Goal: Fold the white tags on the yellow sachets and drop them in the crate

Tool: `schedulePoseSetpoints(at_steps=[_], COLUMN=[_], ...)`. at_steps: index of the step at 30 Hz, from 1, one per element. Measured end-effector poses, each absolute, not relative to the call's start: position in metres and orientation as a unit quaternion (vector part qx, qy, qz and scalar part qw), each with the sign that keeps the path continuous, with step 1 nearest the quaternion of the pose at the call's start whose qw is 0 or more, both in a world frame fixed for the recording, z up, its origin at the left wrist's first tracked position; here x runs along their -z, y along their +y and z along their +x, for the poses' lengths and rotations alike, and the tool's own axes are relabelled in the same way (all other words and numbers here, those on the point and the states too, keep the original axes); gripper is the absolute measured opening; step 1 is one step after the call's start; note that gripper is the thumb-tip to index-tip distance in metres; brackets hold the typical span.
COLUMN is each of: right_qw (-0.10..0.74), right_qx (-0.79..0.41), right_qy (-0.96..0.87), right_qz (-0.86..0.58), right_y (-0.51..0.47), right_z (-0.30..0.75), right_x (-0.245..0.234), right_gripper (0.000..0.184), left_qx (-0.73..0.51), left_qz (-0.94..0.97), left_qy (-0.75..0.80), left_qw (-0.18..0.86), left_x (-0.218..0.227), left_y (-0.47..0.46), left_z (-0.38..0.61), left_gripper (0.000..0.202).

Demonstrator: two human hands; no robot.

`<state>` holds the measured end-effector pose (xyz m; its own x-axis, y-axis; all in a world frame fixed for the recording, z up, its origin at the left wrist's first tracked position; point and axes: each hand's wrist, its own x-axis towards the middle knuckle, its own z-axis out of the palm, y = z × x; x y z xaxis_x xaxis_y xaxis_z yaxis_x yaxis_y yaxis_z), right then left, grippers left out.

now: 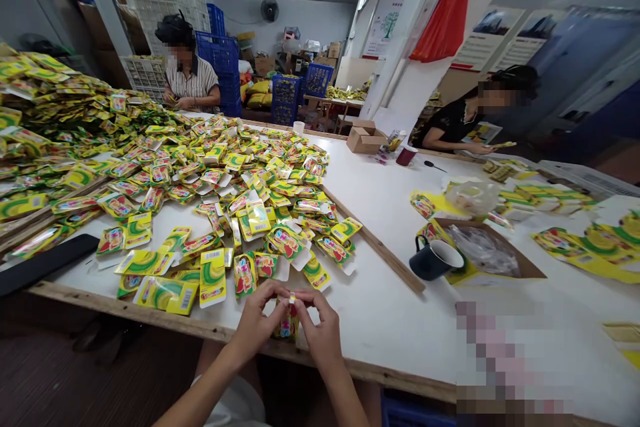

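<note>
At the table's front edge I hold a small printed candy carton [287, 328] upright between both hands. My left hand [260, 317] has thumb and fingers closed at the left of its top end. From the other side, my right hand [319, 323] pinches the same end, the two thumbs close together. A bit of white and yellow flap shows between the fingertips; the rest of the top is hidden. Just beyond my hands lie loose yellow and green cartons, among them a yellow carton [213, 278] and a pink-lettered carton [245, 275], some with white flaps sticking out.
A large heap of cartons [65, 100] covers the left. A wooden strip [375, 240] divides the white table [350, 170]. To the right are a dark mug [434, 260], an open box with plastic [515, 263] and yellow sheets [595, 250]. Two people sit across the table.
</note>
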<state>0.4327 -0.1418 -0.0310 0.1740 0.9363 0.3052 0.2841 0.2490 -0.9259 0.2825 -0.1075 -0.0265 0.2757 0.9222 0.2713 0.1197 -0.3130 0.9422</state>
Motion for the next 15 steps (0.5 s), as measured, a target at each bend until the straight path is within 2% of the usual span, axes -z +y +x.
schedulePoseSetpoints(at_steps=[9, 15], right_qw=[0.533, 0.546], right_qx=[-0.308, -0.343], right_qy=[-0.546, -0.545], right_qz=[-0.568, -0.536], right_y=[-0.137, -0.146], right_z=[0.434, 0.423], right_x=[0.025, 0.037], right_gripper=[0.014, 0.012], left_qx=[-0.444, -0.453], left_qz=[0.615, 0.643], left_qy=[0.416, 0.375], left_qw=[0.502, 0.491], left_x=[0.024, 0.035], left_y=[-0.099, -0.11], left_z=[0.285, 0.275], left_gripper=[0.015, 0.014])
